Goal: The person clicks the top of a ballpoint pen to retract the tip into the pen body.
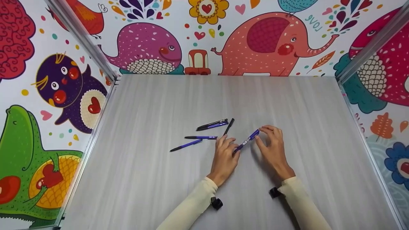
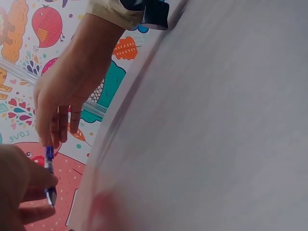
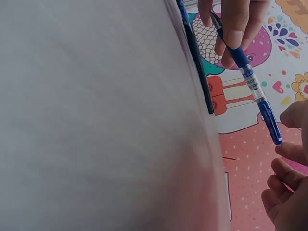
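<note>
In the head view my left hand (image 1: 224, 159) pinches a blue pen (image 1: 247, 140) near its lower end. The right wrist view shows the pen (image 3: 253, 84) slanting down from the left thumb and fingers (image 3: 234, 38), with a clear printed middle and its pointed metal tip beyond the grip. My right hand (image 1: 274, 150) is at the pen's other end. Its index fingertip is right at that end, with the thumb apart and the other fingers loosely bent. Close by the left fingertips lies a dark pen (image 1: 229, 126), its lower part near the hand.
Left of the hands, several blue and black pens lie on the grey table (image 1: 153, 179). They include a bunched group (image 1: 212, 125), a level pen (image 1: 199, 137) and a slanted pen (image 1: 186, 145). Metal rails (image 1: 83, 143) and brightly printed panels border the table.
</note>
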`<state>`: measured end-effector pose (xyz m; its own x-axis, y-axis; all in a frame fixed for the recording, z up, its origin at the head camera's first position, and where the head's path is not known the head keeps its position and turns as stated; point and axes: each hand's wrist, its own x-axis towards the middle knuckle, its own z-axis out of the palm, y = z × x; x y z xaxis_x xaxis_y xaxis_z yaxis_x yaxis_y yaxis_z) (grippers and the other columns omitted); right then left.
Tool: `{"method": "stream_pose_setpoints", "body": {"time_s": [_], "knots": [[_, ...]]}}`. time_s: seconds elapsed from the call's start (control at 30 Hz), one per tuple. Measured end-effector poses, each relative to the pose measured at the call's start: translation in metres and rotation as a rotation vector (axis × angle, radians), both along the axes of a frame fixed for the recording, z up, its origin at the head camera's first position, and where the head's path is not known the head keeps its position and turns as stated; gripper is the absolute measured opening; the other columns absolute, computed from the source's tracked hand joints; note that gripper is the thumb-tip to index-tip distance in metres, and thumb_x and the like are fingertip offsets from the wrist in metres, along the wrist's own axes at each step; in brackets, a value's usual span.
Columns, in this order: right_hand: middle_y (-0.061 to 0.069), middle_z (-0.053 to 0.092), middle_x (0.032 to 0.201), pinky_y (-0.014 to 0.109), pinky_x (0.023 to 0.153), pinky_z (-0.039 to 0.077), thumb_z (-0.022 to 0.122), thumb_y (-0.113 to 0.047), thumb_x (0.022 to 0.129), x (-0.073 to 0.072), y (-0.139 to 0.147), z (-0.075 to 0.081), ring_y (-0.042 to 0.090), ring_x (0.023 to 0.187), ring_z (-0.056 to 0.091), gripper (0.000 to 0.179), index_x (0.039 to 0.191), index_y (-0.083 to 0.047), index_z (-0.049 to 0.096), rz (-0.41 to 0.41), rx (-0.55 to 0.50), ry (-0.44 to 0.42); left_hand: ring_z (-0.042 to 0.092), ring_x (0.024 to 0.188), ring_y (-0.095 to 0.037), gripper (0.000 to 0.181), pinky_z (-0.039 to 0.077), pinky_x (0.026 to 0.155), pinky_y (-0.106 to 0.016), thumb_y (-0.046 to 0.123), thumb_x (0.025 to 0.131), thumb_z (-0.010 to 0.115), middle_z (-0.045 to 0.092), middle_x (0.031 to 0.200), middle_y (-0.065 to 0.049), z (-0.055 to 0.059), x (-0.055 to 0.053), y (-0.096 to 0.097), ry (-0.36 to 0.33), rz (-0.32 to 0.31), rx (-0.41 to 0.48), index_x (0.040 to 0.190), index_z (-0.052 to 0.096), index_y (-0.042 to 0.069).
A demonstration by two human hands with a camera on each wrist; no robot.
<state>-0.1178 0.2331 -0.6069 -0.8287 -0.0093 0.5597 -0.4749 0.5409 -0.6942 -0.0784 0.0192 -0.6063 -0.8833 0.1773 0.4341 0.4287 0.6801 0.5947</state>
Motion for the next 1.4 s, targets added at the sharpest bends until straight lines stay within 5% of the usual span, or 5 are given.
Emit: {"method": "stream_pose_setpoints", "body": {"time_s": [0.27, 0.6, 1.2, 1.4], "knots": [[0.021, 0.069, 0.131, 0.023, 0.113, 0.037, 0.084, 0.007, 0.091, 0.002, -0.002, 0.015, 0.041, 0.125, 0.057, 0.036, 0.125, 0.005, 0.076, 0.057, -0.006, 0.059, 0.057, 0.144, -0.042, 0.014, 0.043, 0.124, -0.052, 0.006, 0.093, 0.087, 0.076, 0.131, -0.014, 0.006, 0.002, -0.003, -0.02, -0.048, 0.039, 0.106, 0.082, 0.003], [0.02, 0.069, 0.13, 0.027, 0.113, 0.039, 0.082, 0.008, 0.091, 0.004, -0.005, 0.032, 0.04, 0.124, 0.057, 0.036, 0.125, 0.006, 0.075, 0.071, 0.005, 0.08, 0.062, 0.137, -0.041, 0.015, 0.046, 0.121, -0.05, 0.003, 0.091, 0.088, 0.077, 0.128, -0.014, 0.015, 0.003, -0.002, -0.008, -0.074, 0.05, 0.104, 0.082, 0.001], [0.019, 0.067, 0.14, 0.021, 0.113, 0.045, 0.081, 0.01, 0.093, 0.016, -0.013, 0.064, 0.036, 0.13, 0.063, 0.049, 0.139, 0.0, 0.07, 0.193, -0.018, 0.026, 0.064, 0.134, -0.024, 0.015, 0.049, 0.117, -0.047, 0.004, 0.095, 0.085, 0.076, 0.132, -0.008, 0.033, 0.007, -0.004, -0.201, -0.159, 0.219, 0.11, 0.082, 0.004], [0.021, 0.068, 0.137, 0.028, 0.104, 0.056, 0.076, 0.015, 0.095, 0.016, -0.014, 0.063, 0.031, 0.123, 0.067, 0.046, 0.139, 0.004, 0.068, 0.254, -0.155, -0.075, 0.068, 0.128, -0.022, 0.015, 0.052, 0.114, -0.045, 0.003, 0.095, 0.085, 0.078, 0.129, -0.004, 0.033, 0.007, -0.006, -0.252, -0.189, 0.273, 0.109, 0.082, 0.005]]}}
